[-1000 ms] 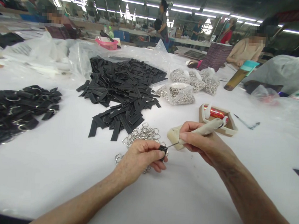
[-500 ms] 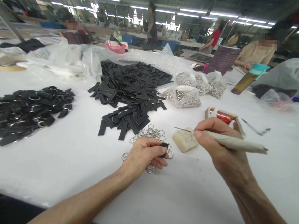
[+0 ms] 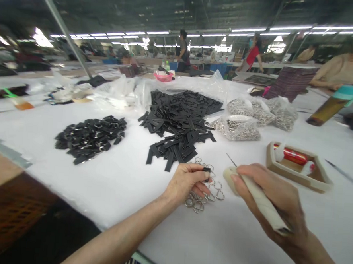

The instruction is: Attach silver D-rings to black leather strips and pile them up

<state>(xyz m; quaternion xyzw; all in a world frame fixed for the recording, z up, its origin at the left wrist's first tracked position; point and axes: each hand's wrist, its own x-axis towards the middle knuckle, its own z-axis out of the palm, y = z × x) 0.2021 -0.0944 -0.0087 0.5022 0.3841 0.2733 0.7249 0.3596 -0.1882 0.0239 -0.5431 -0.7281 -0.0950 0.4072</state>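
Note:
My left hand point(image 3: 187, 182) pinches a small folded black strap point(image 3: 206, 174) between thumb and fingers, above loose metal D-rings point(image 3: 198, 205) scattered on the white table. In my right hand point(image 3: 280, 194) is a thin-pointed awl point(image 3: 260, 201) with a pale wrapped handle, its needle tip pointing up and left. Partly hidden by that hand, a pale yellowish block point(image 3: 230, 178) lies on the table. A large heap of flat black straps point(image 3: 180, 112) sits beyond my left hand. Farther left is a pile of black straps with rings on them point(image 3: 92, 137).
Clear bags of metal rings point(image 3: 238, 128) stand behind an open box point(image 3: 299, 177) holding a red cylinder point(image 3: 294, 156). A bottle with a turquoise top point(image 3: 330, 109) leans at the right. An orange crate point(image 3: 7, 213) is below the table's left edge. Other people work farther back.
The view has turned left, so the table's things appear farther right. The awl's handle has tilted from nearly level to sloping down rightward. My left hand still holds the strap.

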